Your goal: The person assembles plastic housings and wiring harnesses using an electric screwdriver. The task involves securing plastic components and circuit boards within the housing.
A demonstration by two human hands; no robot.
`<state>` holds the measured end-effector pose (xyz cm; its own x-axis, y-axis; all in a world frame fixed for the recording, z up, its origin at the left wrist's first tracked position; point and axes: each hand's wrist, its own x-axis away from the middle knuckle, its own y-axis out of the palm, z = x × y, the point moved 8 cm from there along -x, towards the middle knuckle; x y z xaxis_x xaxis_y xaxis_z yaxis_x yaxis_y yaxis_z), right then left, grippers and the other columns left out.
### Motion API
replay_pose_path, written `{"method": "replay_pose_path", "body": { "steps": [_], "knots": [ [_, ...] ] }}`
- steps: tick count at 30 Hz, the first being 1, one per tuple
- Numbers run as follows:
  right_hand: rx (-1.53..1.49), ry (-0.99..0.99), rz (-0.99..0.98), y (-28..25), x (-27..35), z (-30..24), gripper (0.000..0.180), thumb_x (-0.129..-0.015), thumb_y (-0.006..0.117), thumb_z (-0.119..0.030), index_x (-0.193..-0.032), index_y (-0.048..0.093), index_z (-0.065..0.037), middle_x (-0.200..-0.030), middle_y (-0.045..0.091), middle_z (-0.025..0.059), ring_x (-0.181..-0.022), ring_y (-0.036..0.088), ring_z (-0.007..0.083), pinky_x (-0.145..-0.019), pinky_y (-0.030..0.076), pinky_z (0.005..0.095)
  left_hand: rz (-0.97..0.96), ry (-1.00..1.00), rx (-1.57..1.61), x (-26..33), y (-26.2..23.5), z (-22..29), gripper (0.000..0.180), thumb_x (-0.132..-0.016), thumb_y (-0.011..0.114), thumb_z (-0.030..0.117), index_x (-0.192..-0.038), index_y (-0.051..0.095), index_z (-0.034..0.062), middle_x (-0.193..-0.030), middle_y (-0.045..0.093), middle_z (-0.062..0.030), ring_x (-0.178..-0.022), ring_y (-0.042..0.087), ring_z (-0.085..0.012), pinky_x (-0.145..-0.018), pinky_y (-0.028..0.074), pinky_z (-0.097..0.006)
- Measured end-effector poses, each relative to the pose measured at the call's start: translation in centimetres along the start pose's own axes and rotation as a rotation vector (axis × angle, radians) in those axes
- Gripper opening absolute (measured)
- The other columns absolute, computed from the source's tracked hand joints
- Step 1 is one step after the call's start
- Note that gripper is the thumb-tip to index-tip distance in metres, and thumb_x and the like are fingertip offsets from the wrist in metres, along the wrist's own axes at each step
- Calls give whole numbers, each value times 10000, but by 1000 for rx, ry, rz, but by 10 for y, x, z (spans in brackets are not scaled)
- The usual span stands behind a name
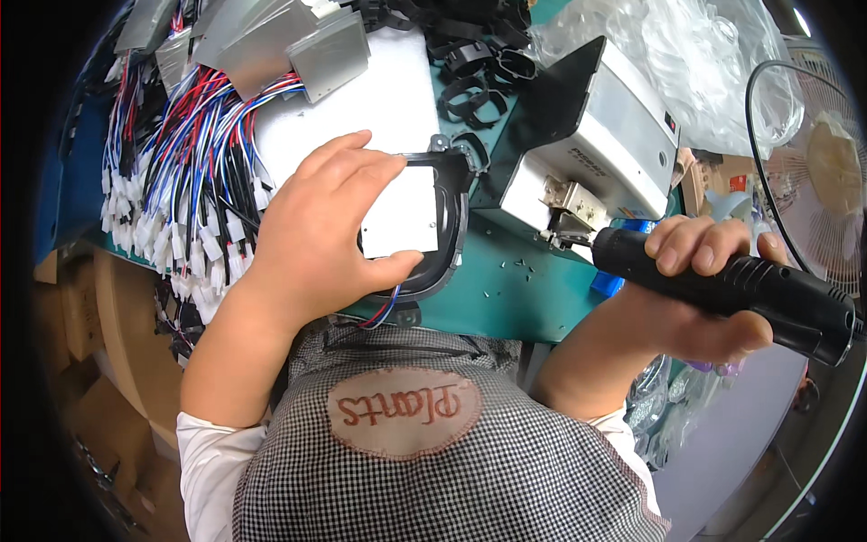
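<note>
My left hand grips a flat white plate by its edges, thumb at the near side and fingers at the far side. The plate lies in a black plastic housing with rounded corners, and red and blue wires come out at its near edge. In my right hand is a black electric screwdriver, held sideways. Its bit points left, at the small metal outlet of a screw feeder; whether a screw sits on the tip is too small to tell.
Bundles of coloured wires with white connectors hang from metal plates at left. Black plastic rings lie behind the housing. Loose screws are scattered on the green mat. Clear plastic bags and a fan stand at right.
</note>
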<state>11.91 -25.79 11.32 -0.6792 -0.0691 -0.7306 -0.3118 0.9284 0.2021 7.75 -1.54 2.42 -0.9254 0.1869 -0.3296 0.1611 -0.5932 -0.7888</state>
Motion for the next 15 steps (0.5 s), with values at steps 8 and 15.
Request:
{"method": "replay_pose_path", "body": {
  "steps": [8,15],
  "knots": [
    [37,77,90,-4,12,21,743,-777,609,-634,-1193,394,-56,-728,531,88,-522,539,194,-483,483,323,-21,-26,-17,2,3,1,662,-506,796,174,-1123,596,40,-1146,604,-111,-1176,505,-333,-967,432,-413],
    [-2,27,53,-9,11,5,750,-809,574,-621,-1255,377,-51,-746,538,102,-530,552,207,-495,500,353,18,13,-33,2,0,5,616,-536,801,203,-1091,594,33,-1088,619,-108,-1132,528,-340,-939,450,-405]
  ]
}}
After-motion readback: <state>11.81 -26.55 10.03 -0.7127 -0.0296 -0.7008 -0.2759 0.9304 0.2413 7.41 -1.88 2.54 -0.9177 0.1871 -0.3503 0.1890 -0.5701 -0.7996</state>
